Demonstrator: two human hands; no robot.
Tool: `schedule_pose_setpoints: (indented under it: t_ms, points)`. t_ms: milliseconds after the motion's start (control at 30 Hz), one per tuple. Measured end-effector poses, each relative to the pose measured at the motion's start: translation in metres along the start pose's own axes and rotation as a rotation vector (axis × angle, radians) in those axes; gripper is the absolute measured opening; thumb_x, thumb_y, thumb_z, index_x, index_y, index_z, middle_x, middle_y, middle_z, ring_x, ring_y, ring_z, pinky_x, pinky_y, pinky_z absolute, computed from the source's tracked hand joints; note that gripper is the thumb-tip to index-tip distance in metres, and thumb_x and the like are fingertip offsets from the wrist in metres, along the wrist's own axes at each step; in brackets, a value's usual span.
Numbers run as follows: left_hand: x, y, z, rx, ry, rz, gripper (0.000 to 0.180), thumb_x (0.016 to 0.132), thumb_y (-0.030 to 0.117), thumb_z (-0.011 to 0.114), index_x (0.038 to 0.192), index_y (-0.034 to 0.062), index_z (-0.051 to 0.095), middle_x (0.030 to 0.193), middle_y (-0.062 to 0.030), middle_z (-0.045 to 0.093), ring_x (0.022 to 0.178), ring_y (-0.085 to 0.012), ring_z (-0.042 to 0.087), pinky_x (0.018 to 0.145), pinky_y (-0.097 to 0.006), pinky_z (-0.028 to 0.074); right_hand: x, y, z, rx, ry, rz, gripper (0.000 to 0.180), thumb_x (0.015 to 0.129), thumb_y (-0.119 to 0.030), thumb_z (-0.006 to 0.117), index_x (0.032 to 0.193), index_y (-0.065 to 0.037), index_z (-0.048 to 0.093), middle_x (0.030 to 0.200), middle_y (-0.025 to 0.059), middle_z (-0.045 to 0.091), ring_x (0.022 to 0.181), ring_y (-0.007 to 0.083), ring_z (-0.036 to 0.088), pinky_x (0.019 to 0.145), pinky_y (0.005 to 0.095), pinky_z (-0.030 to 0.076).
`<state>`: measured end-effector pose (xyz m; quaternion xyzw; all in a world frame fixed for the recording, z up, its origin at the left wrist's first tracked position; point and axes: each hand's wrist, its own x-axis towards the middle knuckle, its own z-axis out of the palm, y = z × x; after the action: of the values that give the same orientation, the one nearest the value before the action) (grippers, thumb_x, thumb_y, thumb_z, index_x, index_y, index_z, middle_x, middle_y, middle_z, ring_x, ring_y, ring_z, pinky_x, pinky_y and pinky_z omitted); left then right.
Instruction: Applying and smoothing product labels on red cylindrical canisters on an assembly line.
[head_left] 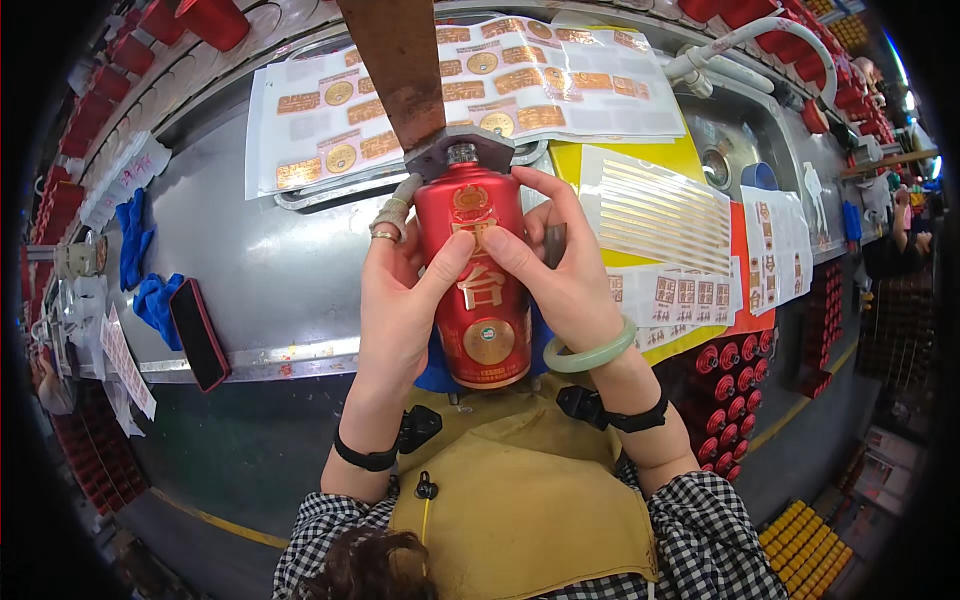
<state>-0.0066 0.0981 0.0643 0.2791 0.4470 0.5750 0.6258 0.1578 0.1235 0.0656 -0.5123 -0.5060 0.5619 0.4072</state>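
A red bottle [478,270] with gold labels lies in a metal holder [458,148] on the steel workbench [260,260], its neck pointing away from me. My left hand [400,290] grips its left side, thumb pressed across the front. My right hand [560,270], with a pale green bangle [590,352] at the wrist, holds the right side, thumb on the gold lettering. Both thumbs meet on the bottle's front. A blue cloth shows under the bottle's base.
Sheets of gold stickers [400,100] lie behind the bottle, and striped and small label sheets [660,215] to the right. A dark phone [198,335] and blue gloves [133,240] rest at left. Red bottle caps [725,400] fill a crate lower right.
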Motion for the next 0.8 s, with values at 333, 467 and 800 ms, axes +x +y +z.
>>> schedule_pose_setpoints:
  t_ms: [333, 467, 800]
  points:
    - [0.0001, 0.0018, 0.0002, 0.042, -0.007, -0.015, 0.076, 0.095, 0.007, 0.077, 0.157, -0.0012, 0.033, 0.142, -0.0178, 0.058, 0.128, -0.0226, 0.061, 0.107, -0.038, 0.052, 0.0075, -0.0002, 0.0016, 0.013, 0.01, 0.021, 0.065, 0.09, -0.028, 0.085, 0.142, -0.006, 0.054, 0.084, -0.0059, 0.041, 0.074, 0.0049, 0.04, 0.065, 0.0213, 0.037]
    - [0.0005, 0.0006, 0.0009, 0.077, 0.0, 0.006, 0.083, 0.091, 0.004, 0.081, 0.157, -0.0013, 0.031, 0.141, -0.0177, 0.058, 0.128, -0.0229, 0.061, 0.107, -0.038, 0.053, 0.0089, 0.0003, 0.0022, -0.04, 0.023, -0.013, 0.065, 0.089, -0.03, 0.086, 0.14, -0.005, 0.054, 0.083, -0.0059, 0.041, 0.073, 0.0053, 0.039, 0.064, 0.0221, 0.036]
    - [-0.0005, 0.0009, 0.0011, 0.064, -0.018, 0.011, 0.083, 0.091, 0.004, 0.08, 0.158, -0.0015, 0.03, 0.142, -0.018, 0.057, 0.129, -0.0226, 0.061, 0.107, -0.037, 0.053, 0.0096, -0.0001, -0.0004, -0.04, 0.005, -0.026, 0.064, 0.089, -0.03, 0.085, 0.139, -0.004, 0.055, 0.084, -0.0057, 0.041, 0.073, 0.0055, 0.039, 0.064, 0.0216, 0.037]
